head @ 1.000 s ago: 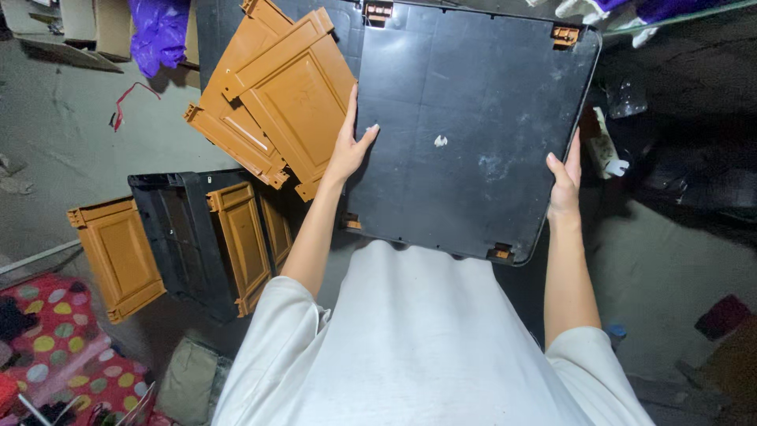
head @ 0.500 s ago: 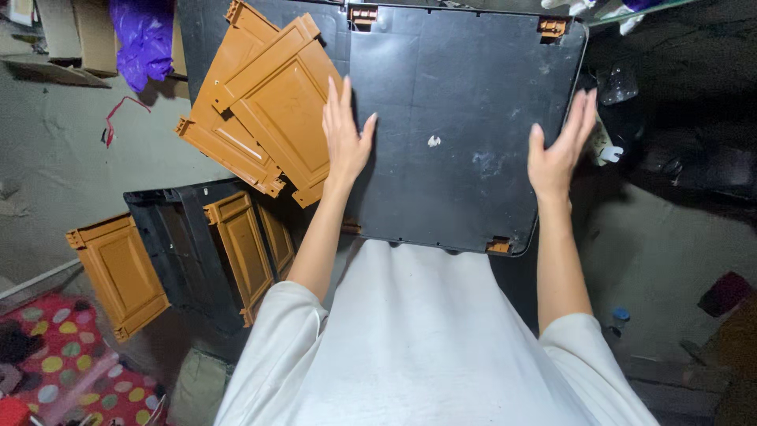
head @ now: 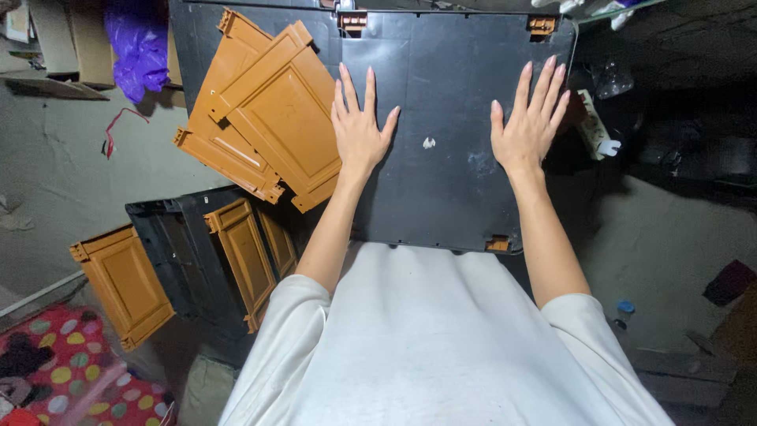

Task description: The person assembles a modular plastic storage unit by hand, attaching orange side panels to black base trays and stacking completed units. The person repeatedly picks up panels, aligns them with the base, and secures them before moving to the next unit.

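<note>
- Dim concrete flooring (head: pixel 55 173) is filling the left side of the frame, with a purple bag (head: pixel 138 47) hanging at the upper left and a red spotted cloth (head: pixel 47 371) lying at the lower left.
- Filling the upper centre of the frame, a large black plastic panel (head: pixel 441 189) is lying flat, with small orange clips (head: pixel 541 25) showing at its far edge and another at its near edge.
- On the panel's left part, the left hand (head: pixel 359 130) is resting palm down, its fingers (head: pixel 369 87) spread and released, grasping nothing.
- On the panel's right part, the right hand (head: pixel 532 122) is likewise lying flat, fingers open and pressing the surface rather than clenching.
- Just left of the left hand, two stacked orange panels (head: pixel 268 126) are overlapping the black panel's edge; more orange panels are leaning in a black crate (head: pixel 181 252) at the lower left.
- Judging from this, the hands are steadying or pressing the panel; keeping both palms spread wide and pushing evenly would seem best, so the panel is not tilting or sliding against the orange stack.
</note>
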